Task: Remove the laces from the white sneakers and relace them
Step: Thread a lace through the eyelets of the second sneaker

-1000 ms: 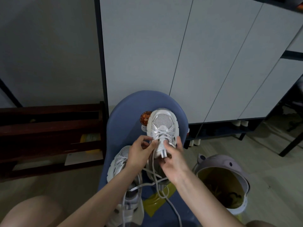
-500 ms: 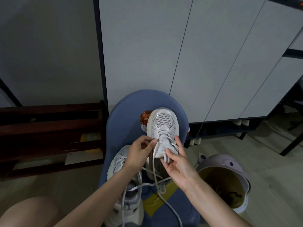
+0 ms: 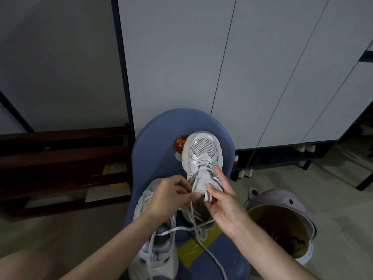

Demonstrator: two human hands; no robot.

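Carrying two white sneakers (image 3: pixel 201 158), loose laces (image 3: pixel 210 257) and yellow tape (image 3: pixel 193 252): blue chair (image 3: pixel 159 142), standing on floor (image 3: pixel 333 190).

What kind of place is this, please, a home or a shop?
Probably a home, perhaps near the entrance. White cabinet doors stand behind a blue chair that carries the white sneakers, a dark wooden rack stands at the left, and a small lilac bin stands on the floor.

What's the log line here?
left hand: pinches white lace | right hand: holds upright white mesh sneaker | second sneaker: on blue chair
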